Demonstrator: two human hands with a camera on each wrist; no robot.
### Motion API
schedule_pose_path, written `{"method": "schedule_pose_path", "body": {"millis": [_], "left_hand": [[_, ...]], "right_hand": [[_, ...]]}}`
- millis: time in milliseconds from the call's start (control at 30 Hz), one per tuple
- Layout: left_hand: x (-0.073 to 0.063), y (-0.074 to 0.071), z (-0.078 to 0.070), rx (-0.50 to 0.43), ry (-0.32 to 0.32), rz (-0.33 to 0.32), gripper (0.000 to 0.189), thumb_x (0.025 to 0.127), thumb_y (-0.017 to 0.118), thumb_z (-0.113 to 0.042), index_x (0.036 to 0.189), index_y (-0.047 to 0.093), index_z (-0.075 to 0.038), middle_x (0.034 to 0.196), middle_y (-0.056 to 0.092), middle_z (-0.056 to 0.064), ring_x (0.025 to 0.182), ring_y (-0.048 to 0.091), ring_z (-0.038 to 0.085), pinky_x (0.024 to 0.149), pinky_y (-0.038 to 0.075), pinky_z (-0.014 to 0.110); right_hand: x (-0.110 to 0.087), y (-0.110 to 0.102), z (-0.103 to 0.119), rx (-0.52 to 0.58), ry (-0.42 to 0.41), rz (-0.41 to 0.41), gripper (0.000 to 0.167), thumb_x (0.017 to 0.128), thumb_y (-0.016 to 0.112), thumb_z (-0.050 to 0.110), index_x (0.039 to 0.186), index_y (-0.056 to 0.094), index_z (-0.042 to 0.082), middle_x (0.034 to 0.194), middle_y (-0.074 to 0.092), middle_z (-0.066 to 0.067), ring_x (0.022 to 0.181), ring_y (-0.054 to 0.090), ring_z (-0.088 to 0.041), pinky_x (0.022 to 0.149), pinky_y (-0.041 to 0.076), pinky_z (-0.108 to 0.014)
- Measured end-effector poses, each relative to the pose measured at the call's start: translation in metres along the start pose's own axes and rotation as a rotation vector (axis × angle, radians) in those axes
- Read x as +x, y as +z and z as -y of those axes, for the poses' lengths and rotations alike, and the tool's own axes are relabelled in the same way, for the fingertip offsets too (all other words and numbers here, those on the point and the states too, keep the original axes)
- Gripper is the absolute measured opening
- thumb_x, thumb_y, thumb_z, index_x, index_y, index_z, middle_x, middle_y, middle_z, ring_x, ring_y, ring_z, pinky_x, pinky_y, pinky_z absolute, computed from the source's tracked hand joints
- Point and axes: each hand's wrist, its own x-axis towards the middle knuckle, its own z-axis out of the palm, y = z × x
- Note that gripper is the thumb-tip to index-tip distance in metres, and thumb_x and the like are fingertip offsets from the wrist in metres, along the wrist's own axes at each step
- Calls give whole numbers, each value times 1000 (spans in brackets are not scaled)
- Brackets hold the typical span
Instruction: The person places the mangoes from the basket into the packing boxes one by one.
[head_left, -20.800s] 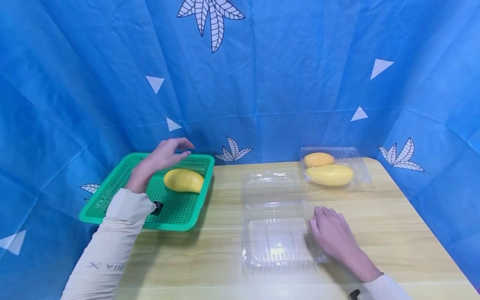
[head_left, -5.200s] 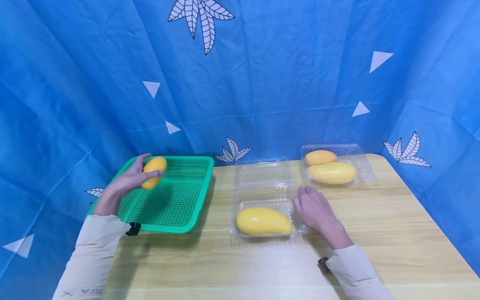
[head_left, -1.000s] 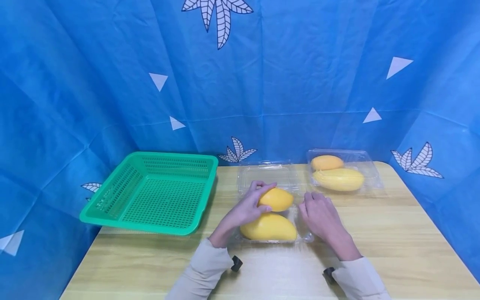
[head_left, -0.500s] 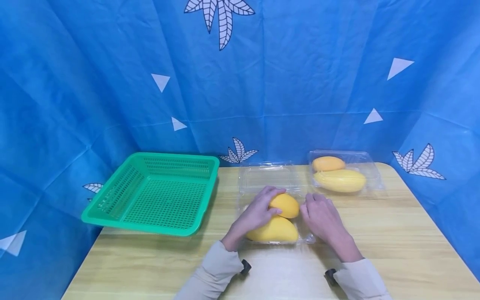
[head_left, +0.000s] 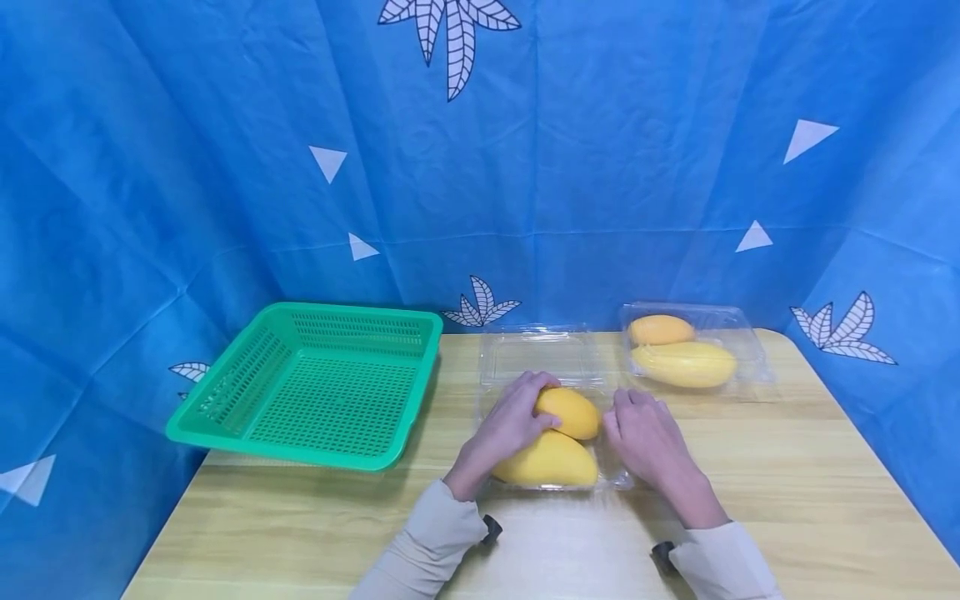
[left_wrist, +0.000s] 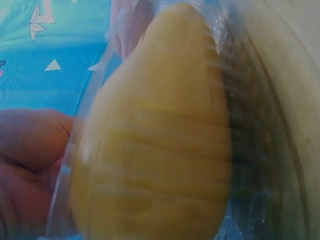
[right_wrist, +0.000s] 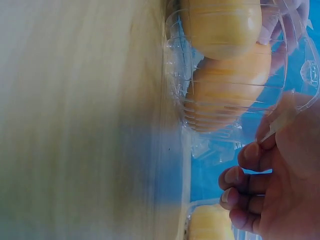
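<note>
In the head view my left hand (head_left: 506, 429) grips a small orange-yellow mango (head_left: 573, 414) from its left side, fingers behind and thumb in front. This mango sits behind a larger yellow mango (head_left: 551, 462), in the base of a clear plastic clamshell box whose lid (head_left: 536, 358) lies folded back toward the curtain. My right hand (head_left: 645, 437) is at the box's right edge. Thumb and forefinger pinch the rim in the right wrist view, the other fingers curling below. Through the clear wall, the left wrist view shows the larger mango (left_wrist: 155, 140) close up.
A green mesh basket (head_left: 330, 458) with nothing in it stands at the table's left. At the back right is another clear box (head_left: 738, 333), holding an orange mango (head_left: 662, 330) and a yellow one (head_left: 686, 365). A blue curtain (head_left: 585, 150) hangs behind the wooden table (head_left: 787, 467).
My left hand has carried the small mango from the basket and lowered it into the box behind the larger one, which came earlier. My right hand stays at the box's right edge.
</note>
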Motion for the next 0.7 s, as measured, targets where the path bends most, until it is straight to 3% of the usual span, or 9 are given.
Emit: {"method": "schedule_pose_path", "body": {"millis": [167, 333, 533, 600, 700], "left_hand": [[0, -2, 3, 44, -32, -17, 47, 92, 76, -29, 133, 65, -9, 117, 63, 4, 102, 57, 17, 89, 52, 34], [2, -3, 5, 46, -51, -8, 34, 95, 73, -28, 122, 64, -9, 109, 68, 5, 93, 59, 18, 81, 54, 33], [2, -5, 6, 89, -71, 47, 34, 102, 64, -19, 132, 65, -5, 123, 68, 9, 111, 62, 23, 96, 54, 38], [2, -6, 7, 93, -86, 51, 33, 103, 64, -20, 132, 64, -6, 115, 69, 8, 104, 63, 22, 91, 55, 37], [3, -7, 8, 76, -104, 48, 26, 103, 64, -22, 125, 64, -9, 94, 65, 3, 80, 58, 16, 72, 52, 30]], "right_hand": [[0, 0, 0, 0, -1, -5, 19, 99, 49, 12, 80, 48, 10, 75, 48, -6, 73, 48, -25, 71, 46, -47], [-1, 1, -1, 11, -6, -19, 19, 99, 49, 12, 80, 49, 9, 74, 48, -6, 72, 49, -26, 71, 46, -48], [-2, 1, 0, 19, 5, -7, 20, 100, 49, 12, 80, 48, 10, 74, 48, -5, 73, 49, -26, 70, 46, -45], [-2, 1, -1, 21, 9, 1, 20, 101, 48, 12, 80, 48, 10, 74, 47, -5, 73, 48, -26, 70, 45, -44], [-2, 2, -1, 24, 10, 1, 20, 101, 48, 12, 80, 48, 10, 74, 47, -5, 73, 48, -25, 70, 45, -45]]}}
